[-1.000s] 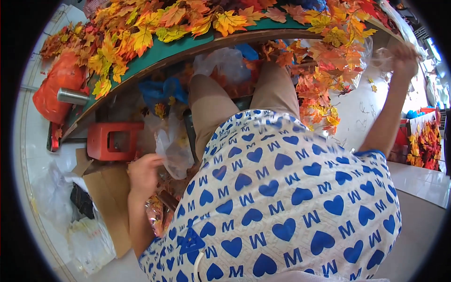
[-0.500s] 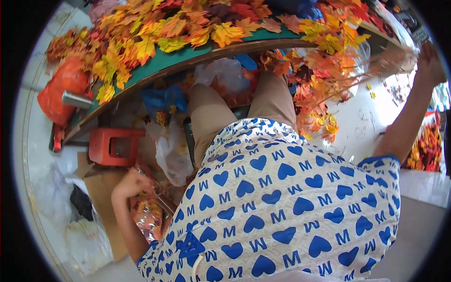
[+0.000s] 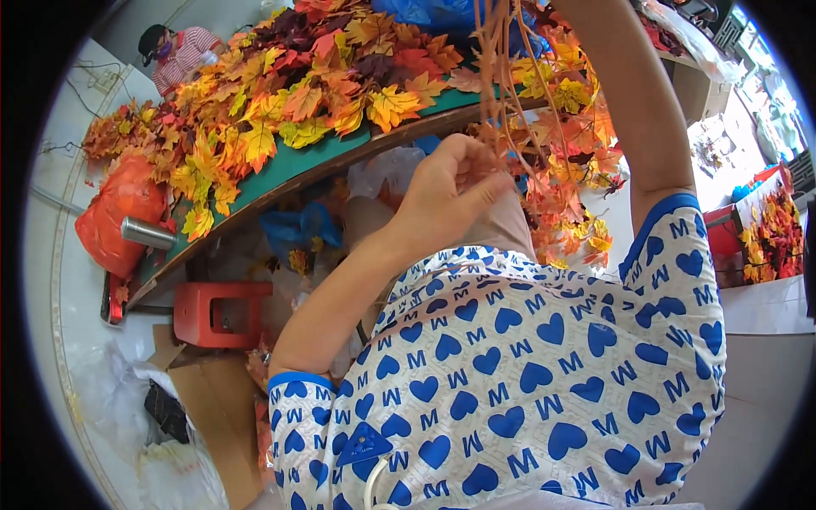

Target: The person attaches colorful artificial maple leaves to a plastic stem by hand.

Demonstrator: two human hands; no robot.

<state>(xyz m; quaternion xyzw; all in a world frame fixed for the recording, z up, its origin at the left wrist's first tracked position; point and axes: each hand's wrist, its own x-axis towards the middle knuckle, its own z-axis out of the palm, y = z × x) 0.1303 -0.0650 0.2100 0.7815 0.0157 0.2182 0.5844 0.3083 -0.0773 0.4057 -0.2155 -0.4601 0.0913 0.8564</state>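
Orange-brown stems of an artificial maple leaf garland (image 3: 503, 93) hang from the upper edge in a loose bundle. My right forearm (image 3: 625, 93) reaches up beside them; my right hand is beyond the upper edge. My left hand (image 3: 455, 187) is raised over my lap, fingers curled and thumb closed in at the lower part of the stems. What its fingertips hold, if anything, is too small to make out. Orange and red maple leaves (image 3: 565, 191) hang at the table's front edge, right of my left hand.
A green-topped table (image 3: 293, 155) bears piled artificial leaves and a blue plastic bag (image 3: 442, 12). A metal cylinder (image 3: 148, 232) and an orange bag (image 3: 123, 217) are at its left end. Below stand a red stool (image 3: 223, 314) and a cardboard box (image 3: 217, 416). Another person (image 3: 183, 55) sits far left.
My left hand has come up from beside the stool to the stems. My right arm has swung from the far right up and inward, bringing the stems in front of me.
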